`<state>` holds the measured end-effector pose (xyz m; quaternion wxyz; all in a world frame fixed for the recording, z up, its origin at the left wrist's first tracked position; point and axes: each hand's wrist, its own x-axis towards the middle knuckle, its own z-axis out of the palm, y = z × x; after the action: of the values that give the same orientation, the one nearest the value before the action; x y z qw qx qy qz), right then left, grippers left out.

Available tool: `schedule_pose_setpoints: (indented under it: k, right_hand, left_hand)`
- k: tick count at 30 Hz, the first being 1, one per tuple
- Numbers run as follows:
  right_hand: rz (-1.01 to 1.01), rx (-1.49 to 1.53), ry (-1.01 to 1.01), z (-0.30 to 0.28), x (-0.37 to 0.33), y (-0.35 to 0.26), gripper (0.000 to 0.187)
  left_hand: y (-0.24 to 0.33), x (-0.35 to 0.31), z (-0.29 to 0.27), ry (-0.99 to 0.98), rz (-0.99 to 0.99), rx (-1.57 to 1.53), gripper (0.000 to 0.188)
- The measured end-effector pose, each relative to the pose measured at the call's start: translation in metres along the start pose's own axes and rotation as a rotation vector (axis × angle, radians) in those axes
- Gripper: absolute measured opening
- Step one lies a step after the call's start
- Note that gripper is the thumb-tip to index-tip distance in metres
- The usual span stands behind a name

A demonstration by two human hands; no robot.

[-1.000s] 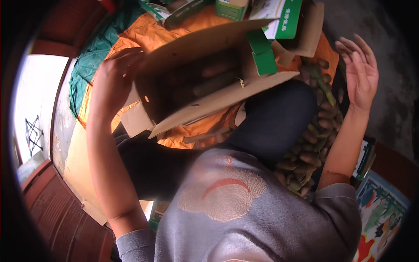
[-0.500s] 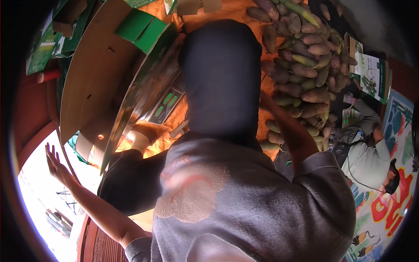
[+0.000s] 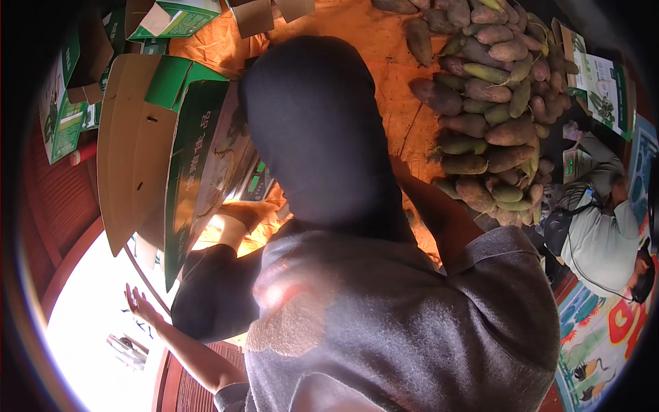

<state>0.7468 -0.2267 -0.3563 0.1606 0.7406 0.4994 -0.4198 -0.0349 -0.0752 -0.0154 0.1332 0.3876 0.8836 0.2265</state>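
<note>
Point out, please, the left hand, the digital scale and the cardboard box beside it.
Left hand (image 3: 143,307): head view, on its middle.
Digital scale (image 3: 256,183): head view, on its display.
Cardboard box (image 3: 139,147): head view, on a brown flap.

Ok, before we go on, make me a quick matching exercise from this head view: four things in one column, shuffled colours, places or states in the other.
Things
1. Left hand
2. Large carton
3. Tubers
4. Nearer scale

Descriptions
A. Heaped to the right of the raised knee
B. Only partly visible, with a lit green display
C. Empty, fingers apart, against a bright area
D. Plain brown inside, with a dark green printed side

Pairs: 1-C, 2-D, 3-A, 4-B
</note>
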Motion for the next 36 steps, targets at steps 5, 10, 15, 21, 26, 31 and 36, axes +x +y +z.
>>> schedule_pose_setpoints:
  k: [5,10,15,21,26,31,36]
  right_hand:
    - [-0.052,-0.084,0.163,0.030,0.018,-0.006,0.023]
    - [0.132,-0.138,0.107,0.038,0.042,-0.001,0.020]
    - [0.068,-0.175,0.063,-0.018,0.019,-0.016,0.035]
    - [0.128,0.075,0.145,-0.126,0.020,0.000,0.071]
    - [-0.019,0.292,0.650,-0.235,0.029,0.023,0.070]
    - [-0.444,0.717,0.788,-0.378,-0.027,-0.091,0.062]
    - [-0.784,0.828,0.851,-0.470,-0.138,-0.244,0.052]
  left_hand:
    - [0.006,-0.012,-0.009,0.021,-0.032,0.070,0.035]
    - [0.011,0.002,0.006,0.002,0.014,0.014,0.034]
    - [-0.005,0.009,-0.008,0.040,0.059,0.053,0.033]
    - [0.002,0.026,-0.006,0.108,0.283,0.050,0.032]
    - [0.050,0.033,0.011,0.174,0.582,0.194,0.031]
    - [0.118,0.003,-0.008,0.213,0.652,0.128,0.033]
    - [0.182,0.010,0.009,0.084,0.783,-0.098,0.034]
